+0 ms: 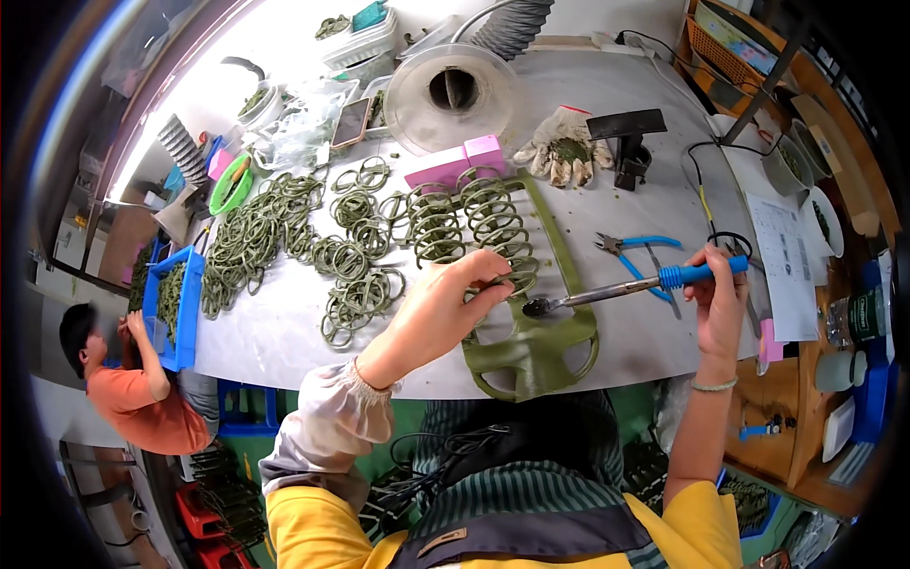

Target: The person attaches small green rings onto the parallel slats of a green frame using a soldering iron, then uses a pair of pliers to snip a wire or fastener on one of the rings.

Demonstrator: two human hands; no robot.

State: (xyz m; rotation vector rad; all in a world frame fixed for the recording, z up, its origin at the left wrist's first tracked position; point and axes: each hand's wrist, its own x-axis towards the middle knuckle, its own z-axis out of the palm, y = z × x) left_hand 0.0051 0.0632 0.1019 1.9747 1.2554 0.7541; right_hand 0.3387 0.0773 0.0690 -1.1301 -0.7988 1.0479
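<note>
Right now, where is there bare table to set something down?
Bare table: between the white glove and blue-handled pliers; front left, between the blue crate and green rings. Crowded: around the left hand and green frame.

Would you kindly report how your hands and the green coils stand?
Left hand at green coils. Right hand holding blue-handled tool. Pliers lying close by.

The left hand (453, 302), thumb and forefinger close together, is at the near end of coiled green rings (495, 224). The right hand (718, 302) grips a blue-handled tool (645, 284), its dark tip beside a green frame (523, 353) at the worktop's (654, 104) near edge. Blue-handled pliers (618, 245) lie toward the right edge, loose green rings (254, 239) toward the left.
</note>
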